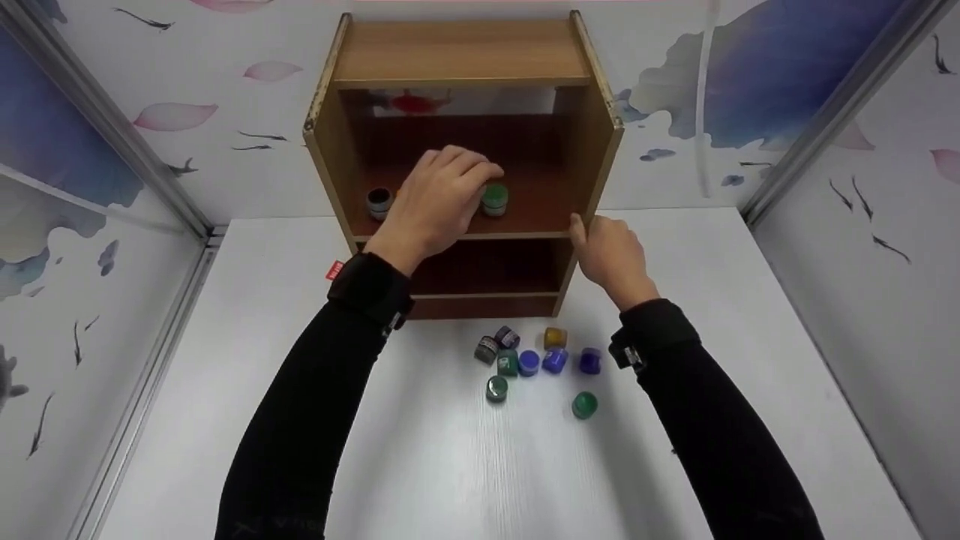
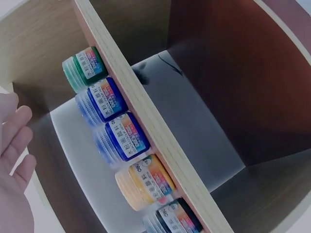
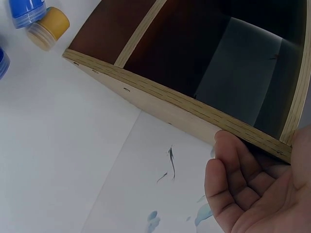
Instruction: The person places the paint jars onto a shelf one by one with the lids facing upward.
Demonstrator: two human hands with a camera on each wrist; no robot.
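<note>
A wooden shelf unit (image 1: 461, 52) stands upright at the back. My left hand (image 1: 442, 199) hangs in front of its upper compartment, fingers loosely bent and holding nothing. Just beyond my fingertips, a green paint jar (image 1: 494, 200) sits on the shelf board. In the left wrist view, the hand (image 2: 17, 160) is apart from a row of jars: the green one, two blue paint jars (image 2: 109, 99), a yellow paint jar (image 2: 146, 182) and a dark paint jar (image 2: 177, 218). My right hand (image 1: 611, 251) grips the unit's right side panel (image 3: 180, 107), thumb at the front edge and fingers outside.
Several paint jars lie on the white table before the unit, among them a yellow jar (image 1: 555, 337), a purple-blue jar (image 1: 590, 361) and a green jar (image 1: 584, 405). A red tag (image 1: 334, 270) shows by the unit's left side. Patterned panels (image 1: 847, 180) enclose the table.
</note>
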